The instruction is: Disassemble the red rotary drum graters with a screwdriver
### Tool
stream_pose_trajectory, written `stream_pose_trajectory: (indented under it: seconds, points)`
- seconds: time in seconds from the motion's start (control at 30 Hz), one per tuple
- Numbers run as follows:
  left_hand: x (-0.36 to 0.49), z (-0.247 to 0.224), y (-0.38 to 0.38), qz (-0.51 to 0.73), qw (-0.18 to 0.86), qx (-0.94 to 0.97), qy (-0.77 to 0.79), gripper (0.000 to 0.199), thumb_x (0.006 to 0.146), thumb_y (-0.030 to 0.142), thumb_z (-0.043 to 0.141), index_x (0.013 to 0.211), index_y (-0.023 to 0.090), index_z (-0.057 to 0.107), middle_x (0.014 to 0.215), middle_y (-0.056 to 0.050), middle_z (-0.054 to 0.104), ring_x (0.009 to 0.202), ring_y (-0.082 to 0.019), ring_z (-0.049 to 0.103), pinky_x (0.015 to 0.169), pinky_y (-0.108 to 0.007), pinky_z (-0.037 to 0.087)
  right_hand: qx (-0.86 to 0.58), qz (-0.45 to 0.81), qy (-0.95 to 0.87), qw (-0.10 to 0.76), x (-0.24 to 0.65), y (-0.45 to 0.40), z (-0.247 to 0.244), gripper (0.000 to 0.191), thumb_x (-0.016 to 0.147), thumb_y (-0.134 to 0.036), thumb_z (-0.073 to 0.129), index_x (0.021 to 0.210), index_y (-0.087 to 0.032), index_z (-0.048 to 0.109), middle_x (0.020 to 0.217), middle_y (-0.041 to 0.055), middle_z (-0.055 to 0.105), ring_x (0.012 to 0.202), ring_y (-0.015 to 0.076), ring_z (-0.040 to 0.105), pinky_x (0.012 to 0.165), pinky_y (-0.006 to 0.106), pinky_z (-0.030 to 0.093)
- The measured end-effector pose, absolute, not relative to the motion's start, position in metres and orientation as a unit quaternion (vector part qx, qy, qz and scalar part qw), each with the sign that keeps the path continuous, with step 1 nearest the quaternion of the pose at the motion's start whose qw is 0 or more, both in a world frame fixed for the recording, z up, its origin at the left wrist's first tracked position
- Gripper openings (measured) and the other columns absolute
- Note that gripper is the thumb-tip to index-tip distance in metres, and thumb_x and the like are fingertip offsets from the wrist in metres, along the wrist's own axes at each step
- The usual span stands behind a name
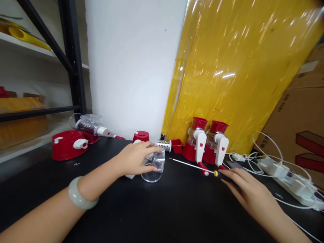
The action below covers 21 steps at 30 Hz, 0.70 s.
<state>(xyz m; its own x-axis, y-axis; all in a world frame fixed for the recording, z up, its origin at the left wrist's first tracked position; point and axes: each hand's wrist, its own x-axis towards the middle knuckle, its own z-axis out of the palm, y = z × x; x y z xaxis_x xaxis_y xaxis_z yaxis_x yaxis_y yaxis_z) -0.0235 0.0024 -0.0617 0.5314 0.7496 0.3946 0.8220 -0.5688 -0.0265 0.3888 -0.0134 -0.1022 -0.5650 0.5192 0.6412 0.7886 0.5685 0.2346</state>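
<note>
My left hand (139, 157) is closed around a clear plastic grater housing (160, 161), its round rim resting on the black tabletop. In my right hand (249, 187) is a long screwdriver (192, 165), gripped by its dark handle; the shaft points left, and its tip is apart from the housing. Just behind my left hand are a red base (141, 136), a perforated metal grater drum (165, 145) and a red cup-like part (177, 146). My fingers partly hide a white piece (130, 176) beneath them.
Two red-and-white rotary graters (198, 148) stand at the back right. At the left are a red suction base (67, 146) and a clear-topped rotary grater (88, 125). White cables and a power strip (291, 180) lie on the right, near a cardboard box (301, 111). Black shelving (72, 57) rises at left.
</note>
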Motion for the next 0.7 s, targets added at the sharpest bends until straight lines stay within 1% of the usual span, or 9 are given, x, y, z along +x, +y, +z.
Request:
stream_pose_trajectory:
  seconds: [0.07,0.2,0.33,0.43,0.5,0.57,0.63,0.7]
  points:
    - [-0.028,-0.063,0.006,-0.176,0.104,-0.864,-0.459,0.064,0.081,0.061,0.062,0.139,0.035,0.05,0.138,-0.011,0.056,0.116,-0.034,0.06,0.092,-0.048,0.05,-0.377,-0.256,-0.854,0.252,0.382,-0.003,-0.091,0.026,0.098,-0.036,0.047,0.118,-0.026,0.062,0.105,0.0077,0.067,0.093,0.0224,0.067,0.079,0.034,0.054]
    - [-0.033,-0.064,0.011,-0.188,0.092,-0.867,-0.453,0.065,0.081,0.058,0.063,0.139,0.032,0.05,0.134,-0.01,0.057,0.116,-0.032,0.06,0.092,-0.044,0.05,-0.367,-0.241,-0.867,0.237,0.37,0.012,-0.077,0.028,0.098,-0.035,0.047,0.12,-0.026,0.063,0.104,0.0075,0.067,0.091,0.0216,0.067,0.076,0.033,0.054]
    - [-0.034,-0.066,0.012,-0.203,0.086,-0.869,-0.443,0.068,0.08,0.056,0.064,0.14,0.029,0.048,0.132,-0.009,0.059,0.115,-0.029,0.06,0.092,-0.041,0.05,-0.363,-0.219,-0.873,0.242,0.369,0.02,-0.075,0.028,0.098,-0.033,0.048,0.121,-0.027,0.062,0.107,0.0072,0.066,0.094,0.0208,0.065,0.08,0.033,0.053]
    - [-0.034,-0.069,0.014,-0.215,0.074,-0.871,-0.436,0.069,0.08,0.056,0.066,0.14,0.028,0.047,0.133,-0.009,0.06,0.119,-0.029,0.058,0.096,-0.041,0.048,-0.361,-0.211,-0.872,0.253,0.37,0.025,-0.085,0.027,0.097,-0.031,0.05,0.121,-0.027,0.061,0.107,0.0073,0.065,0.095,0.021,0.064,0.083,0.034,0.052]
    - [-0.035,-0.069,0.016,-0.223,0.053,-0.874,-0.43,0.078,0.076,0.058,0.07,0.143,0.03,0.042,0.138,-0.008,0.058,0.124,-0.029,0.056,0.1,-0.041,0.045,-0.355,-0.21,-0.871,0.267,0.368,0.027,-0.094,0.026,0.097,-0.028,0.051,0.12,-0.025,0.061,0.106,0.0078,0.064,0.095,0.0212,0.064,0.083,0.034,0.052]
    - [-0.042,-0.066,0.018,-0.224,0.03,-0.875,-0.428,0.095,0.067,0.056,0.078,0.148,0.033,0.035,0.146,-0.008,0.052,0.129,-0.03,0.052,0.105,-0.043,0.041,-0.347,-0.209,-0.872,0.277,0.364,0.029,-0.103,0.025,0.097,-0.026,0.05,0.119,-0.024,0.061,0.105,0.0083,0.064,0.096,0.021,0.064,0.082,0.033,0.052]
    - [-0.055,-0.058,0.02,-0.21,0.009,-0.872,-0.441,0.111,0.057,0.05,0.085,0.151,0.035,0.028,0.152,-0.008,0.045,0.134,-0.032,0.048,0.108,-0.047,0.037,-0.338,-0.213,-0.874,0.277,0.36,0.031,-0.109,0.025,0.097,-0.024,0.049,0.119,-0.024,0.061,0.105,0.0084,0.064,0.094,0.0206,0.065,0.081,0.032,0.052]
    - [-0.075,-0.048,0.021,-0.185,-0.016,-0.859,-0.477,0.12,0.052,0.044,0.088,0.153,0.034,0.023,0.153,-0.011,0.042,0.136,-0.034,0.045,0.107,-0.048,0.039,-0.332,-0.224,-0.873,0.278,0.357,0.031,-0.113,0.026,0.097,-0.024,0.049,0.12,-0.024,0.061,0.104,0.0084,0.065,0.093,0.0206,0.065,0.08,0.032,0.052]
